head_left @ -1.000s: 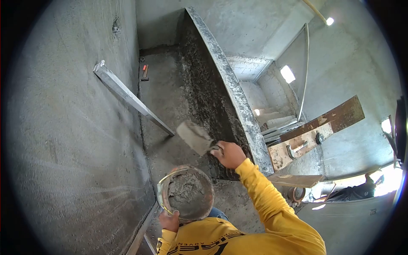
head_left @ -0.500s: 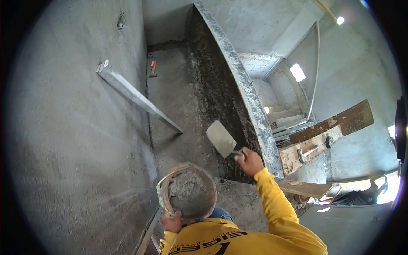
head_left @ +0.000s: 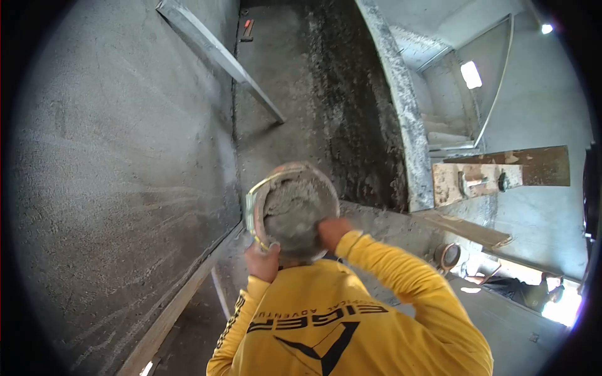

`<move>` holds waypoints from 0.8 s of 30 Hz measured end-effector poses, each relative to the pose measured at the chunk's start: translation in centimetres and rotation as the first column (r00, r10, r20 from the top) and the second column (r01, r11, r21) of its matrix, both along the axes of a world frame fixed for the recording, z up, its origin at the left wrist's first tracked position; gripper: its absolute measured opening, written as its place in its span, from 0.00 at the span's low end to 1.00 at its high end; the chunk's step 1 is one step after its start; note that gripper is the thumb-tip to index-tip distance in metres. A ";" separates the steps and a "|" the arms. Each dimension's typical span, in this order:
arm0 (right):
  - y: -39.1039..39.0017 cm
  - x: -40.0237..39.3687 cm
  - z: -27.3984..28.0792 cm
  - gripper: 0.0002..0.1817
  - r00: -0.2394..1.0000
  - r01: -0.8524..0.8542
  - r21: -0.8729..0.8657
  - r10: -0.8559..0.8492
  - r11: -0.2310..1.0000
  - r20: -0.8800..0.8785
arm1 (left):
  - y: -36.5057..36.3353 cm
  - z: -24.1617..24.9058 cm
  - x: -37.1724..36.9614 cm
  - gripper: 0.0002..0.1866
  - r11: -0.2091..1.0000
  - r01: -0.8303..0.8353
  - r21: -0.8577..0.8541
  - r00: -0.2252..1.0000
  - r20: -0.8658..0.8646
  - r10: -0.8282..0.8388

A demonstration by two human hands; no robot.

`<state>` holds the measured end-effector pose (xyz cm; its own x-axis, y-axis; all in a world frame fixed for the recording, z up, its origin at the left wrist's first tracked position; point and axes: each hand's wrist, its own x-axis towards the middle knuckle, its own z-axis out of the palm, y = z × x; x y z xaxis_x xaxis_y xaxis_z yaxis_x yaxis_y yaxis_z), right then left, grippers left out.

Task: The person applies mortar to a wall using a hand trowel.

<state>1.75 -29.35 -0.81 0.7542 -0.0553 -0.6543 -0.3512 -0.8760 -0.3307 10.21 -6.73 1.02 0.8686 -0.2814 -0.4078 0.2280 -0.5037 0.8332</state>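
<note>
Below me in the head view is a round bucket of wet grey mortar. My left hand is closed on its near left rim. At the near right side of the bucket, my right hand is closed round the trowel's handle. The trowel's blade is down in the mortar and blends with it, so its outline is hard to make out. Dark, damp-looking plaster covers the inner face of the low wall ahead of me.
A straight metal bar leans against the grey wall on the left. Farther off on the floor lies a red-and-brown tool. Planks with tools on them stand at the right, beyond the low wall. Another person is partly visible at far right.
My right hand has brought the trowel from beside the low wall back to the bucket, and its blade has gone into the mortar. The view has shifted; my left hand still holds the rim.
</note>
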 end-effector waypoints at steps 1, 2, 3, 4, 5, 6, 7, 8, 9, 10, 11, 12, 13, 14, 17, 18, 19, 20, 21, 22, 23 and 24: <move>0.8 -0.3 -1.3 0.11 0.999 0.003 0.071 -0.007 0.997 0.050 | -0.4 -0.2 -0.1 0.11 0.998 0.041 0.048 0.994 0.099 -0.046; 0.7 0.0 -0.4 0.12 0.998 0.031 0.101 -0.036 0.994 0.043 | -0.6 -0.2 -0.2 0.11 0.999 0.029 0.017 0.997 0.070 -0.030; 1.2 -0.1 1.2 0.12 0.997 0.068 0.143 -0.073 0.987 0.030 | -0.1 0.0 -0.5 0.11 1.000 0.023 -0.002 0.999 0.035 -0.022; 1.4 -0.2 2.1 0.13 0.994 0.102 0.184 -0.107 0.978 0.021 | 0.3 0.0 -0.6 0.11 1.000 0.014 -0.021 1.000 0.005 -0.014; 1.3 -0.9 2.4 0.15 0.991 0.120 0.195 -0.130 0.973 0.041 | 0.7 -0.2 -0.8 0.12 1.000 0.017 -0.003 1.000 -0.026 -0.017; 0.9 -2.0 2.6 0.16 0.986 0.134 0.207 -0.151 0.969 0.066 | 0.9 -0.7 -1.2 0.10 0.999 -0.004 -0.038 1.000 -0.019 0.003; 0.4 -2.6 3.0 0.18 0.981 0.148 0.219 -0.172 0.964 0.095 | 1.2 -1.2 -1.4 0.08 0.997 -0.023 -0.074 1.000 -0.009 0.023; 0.0 -3.1 3.7 0.18 0.975 0.167 0.214 -0.193 0.962 0.109 | 1.3 -1.7 -1.4 0.07 0.993 -0.044 -0.109 0.999 -0.001 0.044; 0.0 -3.7 5.1 0.19 0.969 0.188 0.215 -0.217 0.958 0.117 | 1.3 -1.8 -1.5 0.07 0.988 -0.059 -0.142 0.997 0.038 0.065; -0.1 -4.1 6.1 0.20 0.963 0.209 0.218 -0.239 0.953 0.123 | 1.0 -1.8 -1.5 0.07 0.982 -0.074 -0.173 0.993 0.075 0.088; -0.4 -4.3 6.4 0.21 0.962 0.228 0.212 -0.254 0.950 0.104 | 0.7 -2.0 -1.2 0.07 0.975 -0.085 -0.207 0.988 0.111 0.110; -0.5 -4.2 5.2 0.22 0.948 0.277 0.182 -0.299 0.943 0.106 | 0.6 -2.4 -0.7 0.07 0.978 -0.065 -0.197 0.991 0.099 0.086; -0.3 -4.4 3.4 0.23 0.931 0.335 0.153 -0.352 0.930 0.101 | 0.7 -2.9 -0.4 0.07 0.982 -0.039 -0.183 0.995 0.079 0.054; 0.3 -5.1 2.1 0.24 0.909 0.394 0.123 -0.406 0.911 0.090 | 0.8 -3.1 -0.6 0.07 0.986 -0.010 -0.166 0.999 0.051 0.019; -0.1 -4.9 2.4 0.25 0.899 0.427 0.071 -0.432 0.901 0.073 | 0.0 -2.0 0.4 0.14 0.986 -0.029 -0.163 0.998 0.044 0.037; -0.4 -5.3 2.1 0.25 0.886 0.437 0.098 -0.446 0.894 0.125 | 0.3 -2.1 0.9 0.14 0.993 -0.010 -0.114 0.999 0.038 0.014; -0.5 -5.5 2.9 0.26 0.869 0.460 0.134 -0.476 0.878 0.138 | 0.9 -2.5 1.0 0.14 0.998 0.014 -0.061 1.000 0.023 -0.012; 0.1 -5.3 3.7 0.26 0.865 0.475 0.147 -0.491 0.868 0.104 | 1.5 -2.8 1.0 0.14 0.999 0.045 -0.014 0.999 0.005 -0.045; 0.0 -4.9 4.9 0.26 0.858 0.492 0.148 -0.507 0.858 0.084 | 1.5 -3.1 0.9 0.14 0.999 0.035 -0.011 0.999 -0.007 -0.035; -0.6 -4.5 5.7 0.26 0.847 0.515 0.137 -0.527 0.846 0.072 | 1.4 -3.2 1.0 0.14 0.998 0.022 -0.056 1.000 0.018 -0.021; -0.4 -4.4 5.7 0.27 0.859 0.480 0.089 -0.488 0.873 0.151 | 1.5 -3.2 1.0 0.13 0.994 0.017 -0.105 0.999 0.038 -0.013; -0.3 -3.9 5.5 0.27 0.842 0.499 0.101 -0.509 0.861 0.178 | 1.0 -3.1 1.2 0.13 0.988 0.014 -0.154 0.998 0.057 -0.006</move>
